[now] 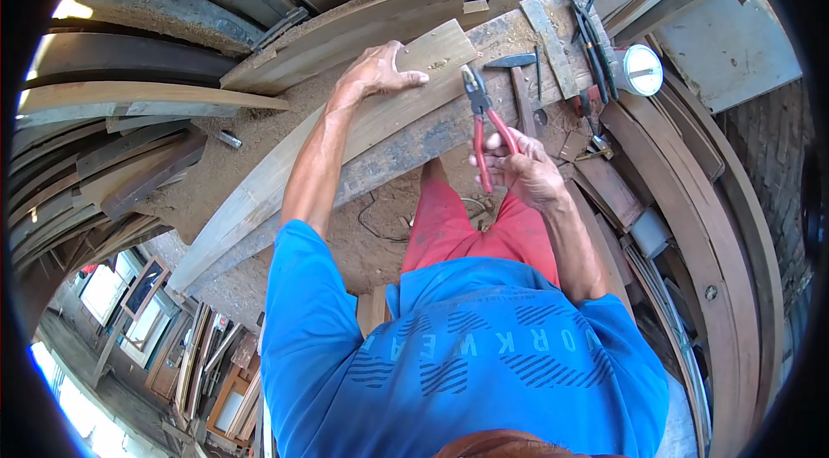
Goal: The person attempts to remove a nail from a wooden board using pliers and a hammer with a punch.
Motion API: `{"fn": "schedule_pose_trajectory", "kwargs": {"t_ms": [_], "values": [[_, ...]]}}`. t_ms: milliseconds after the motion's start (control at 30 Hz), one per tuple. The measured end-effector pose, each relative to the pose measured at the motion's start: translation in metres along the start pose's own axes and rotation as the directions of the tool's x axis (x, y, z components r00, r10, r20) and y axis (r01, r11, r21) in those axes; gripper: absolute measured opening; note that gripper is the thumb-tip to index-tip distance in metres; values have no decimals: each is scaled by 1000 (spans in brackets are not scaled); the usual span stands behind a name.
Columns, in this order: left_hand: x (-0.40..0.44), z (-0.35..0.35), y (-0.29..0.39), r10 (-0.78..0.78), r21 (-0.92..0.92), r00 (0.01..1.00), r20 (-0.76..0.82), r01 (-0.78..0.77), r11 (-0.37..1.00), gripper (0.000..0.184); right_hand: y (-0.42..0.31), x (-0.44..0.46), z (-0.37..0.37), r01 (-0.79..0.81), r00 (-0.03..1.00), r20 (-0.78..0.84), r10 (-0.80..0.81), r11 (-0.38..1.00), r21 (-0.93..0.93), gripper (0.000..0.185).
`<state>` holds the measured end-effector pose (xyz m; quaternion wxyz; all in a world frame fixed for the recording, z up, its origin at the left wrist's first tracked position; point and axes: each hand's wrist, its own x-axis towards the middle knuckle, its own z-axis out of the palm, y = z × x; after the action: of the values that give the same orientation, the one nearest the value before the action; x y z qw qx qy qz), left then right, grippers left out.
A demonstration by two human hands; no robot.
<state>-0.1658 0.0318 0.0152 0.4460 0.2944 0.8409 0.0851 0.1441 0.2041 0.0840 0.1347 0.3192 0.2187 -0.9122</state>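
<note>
My left hand [377,76] rests on a long pale wooden board [337,132] near its right end. Its thumb lies along the top face while the other fingers bend over the far edge, partly hidden. In my right hand [525,166] are red-handled pliers [480,100], jaws pointing up and slightly parted, above the near edge of the workbench [410,145]. Small bits of debris lie on the board by its end. Just beyond the pliers, a hammer [521,82] lies on the bench.
More pliers [594,48] hang over the bench's right end, near a white-lidded can [641,71]. An upright plank [363,22] stands behind the board. Curved timbers [691,233] line the right side, and stacked wood [112,130] fills the left. Sawdust [207,169] covers the floor.
</note>
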Motion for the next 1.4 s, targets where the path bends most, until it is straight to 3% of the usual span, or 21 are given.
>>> {"fn": "schedule_pose_trajectory", "kwargs": {"t_ms": [133, 267, 500, 733, 933, 1033, 1233, 1400], "values": [[-17, -5, 20, -27, 98, 999, -33, 30, 995, 100, 12, 5, 6, -71, 995, 69, 65, 993, 96, 49], [-57, -4, 49, 8, 201, 977, -215, 36, 979, 90, 12, -4, 11, -87, 995, 62, 81, 992, 94, 51], [-75, 13, 58, 75, 208, 933, -351, 0, 978, 83, 26, -16, 8, -86, 990, 121, 65, 980, 182, 47], [-71, 15, 57, 41, 200, 943, -331, 27, 979, 81, 33, -4, 5, -79, 984, 171, 49, 981, 175, 44], [-72, 17, 57, 49, 208, 935, -350, 26, 978, 79, 37, 0, 4, -132, 984, 153, 92, 951, 279, 35], [-74, 19, 56, 74, 221, 926, -369, 10, 975, 79, 41, 4, 0, -153, 971, 224, 86, 940, 303, 27], [-75, 24, 54, 113, 242, 903, -414, -10, 970, 78, 32, 5, 14, -196, 978, 79, 191, 979, 62, 21], [-76, 21, 58, 90, 244, 911, -403, 12, 970, 78, 34, 6, 11, -192, 978, 119, 171, 962, 193, 22]]}}
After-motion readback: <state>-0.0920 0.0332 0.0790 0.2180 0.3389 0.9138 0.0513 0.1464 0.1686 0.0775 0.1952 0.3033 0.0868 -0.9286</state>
